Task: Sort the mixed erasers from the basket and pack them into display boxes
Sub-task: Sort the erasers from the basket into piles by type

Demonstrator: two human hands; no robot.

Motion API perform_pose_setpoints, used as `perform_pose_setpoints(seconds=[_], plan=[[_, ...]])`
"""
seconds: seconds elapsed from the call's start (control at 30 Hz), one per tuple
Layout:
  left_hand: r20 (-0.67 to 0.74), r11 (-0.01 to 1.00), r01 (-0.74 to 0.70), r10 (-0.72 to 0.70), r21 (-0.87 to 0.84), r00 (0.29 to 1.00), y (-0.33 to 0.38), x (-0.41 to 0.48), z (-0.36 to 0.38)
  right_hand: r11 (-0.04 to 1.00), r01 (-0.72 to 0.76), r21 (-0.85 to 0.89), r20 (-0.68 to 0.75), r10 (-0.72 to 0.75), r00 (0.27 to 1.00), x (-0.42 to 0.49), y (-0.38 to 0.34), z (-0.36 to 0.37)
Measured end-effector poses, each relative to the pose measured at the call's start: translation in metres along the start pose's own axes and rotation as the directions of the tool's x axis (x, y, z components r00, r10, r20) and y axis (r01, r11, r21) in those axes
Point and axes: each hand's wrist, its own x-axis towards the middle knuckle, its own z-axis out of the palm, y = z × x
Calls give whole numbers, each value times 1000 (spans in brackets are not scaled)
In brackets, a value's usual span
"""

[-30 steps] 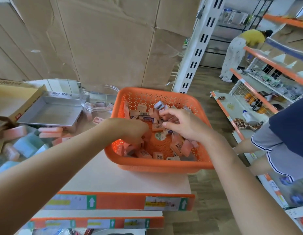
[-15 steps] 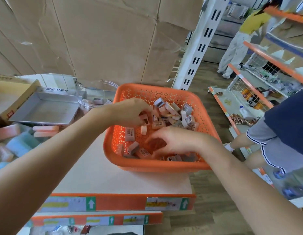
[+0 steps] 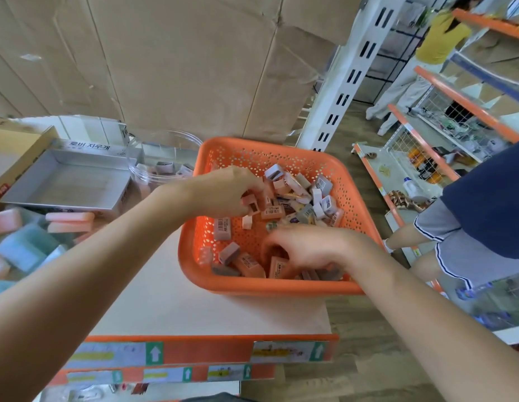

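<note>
Shelf (image 3: 165, 300), orange basket (image 3: 281, 288). My left hand (image 3: 223, 192) pinches pink erasers (image 3: 252, 204) mid-basket, display box (image 3: 69, 181) left of basket. Right hand (image 3: 307, 248): grip unclear.

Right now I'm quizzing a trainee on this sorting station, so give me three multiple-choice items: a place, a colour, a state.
1. Where is the grey box relative to the basket? A) left of it B) inside it C) right of it
2. What colour is the basket? A) blue B) orange C) white
3. What is the left hand doing? A) lying flat on the table B) pinching small erasers C) holding a pen
Answers: 1 A, the box sits left of the basket; 2 B, its rim and walls are orange; 3 B, its fingertips curl round pink erasers.
</note>
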Motion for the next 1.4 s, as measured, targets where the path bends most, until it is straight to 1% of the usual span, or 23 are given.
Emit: perform_pose_setpoints(seconds=[0.1,0.2,0.33,0.43,0.53,0.6,0.67,0.73,0.87,0.97,1.1,1.17,1.3,1.4], plan=[[-5,1000,-15,15,-4,1000,0,0,0,999,31,31,-4,-30,1000,1,3,1],[1,1000,-9,9,5,1000,-3,0,1,994,47,102,-30,-44,999,2,7,3],[-9,1000,-20,21,21,1000,-5,1,2,955,-3,298,-124,42,991,1,12,3],[-51,998,-55,56,21,997,-4,-2,2,944,12,329,-230,68,971,-1,12,0],[-125,995,-94,91,-15,988,-2,-4,0,942,42,332,-413,105,905,-2,14,-5],[-200,995,-101,95,-20,975,-1,-6,-3,920,88,381,-519,134,844,-4,16,-7],[-264,994,-102,92,-26,960,-1,-9,-7,901,131,413,-596,159,787,-7,20,-9],[-300,996,-88,77,-24,951,-1,-14,-12,905,142,402,-645,169,745,-8,23,-12],[-370,998,-43,22,-49,929,1,-32,-24,887,212,410,-682,144,717,-15,19,-19],[-416,1000,-1,-12,-31,909,-3,-48,-31,907,216,361,-713,119,691,-15,14,-25],[-487,997,59,-76,-51,870,-11,-70,-33,894,277,351,-714,64,698,-8,-3,-31],[-506,995,84,-101,-56,857,-18,-78,-36,896,285,339,-714,48,699,-4,-13,-33],[-529,993,107,-114,-43,841,-35,-81,-41,893,294,341,-730,55,681,8,-32,-33],[-534,992,123,-120,-29,837,-51,-75,-44,883,292,369,-743,92,662,19,-45,-33]])
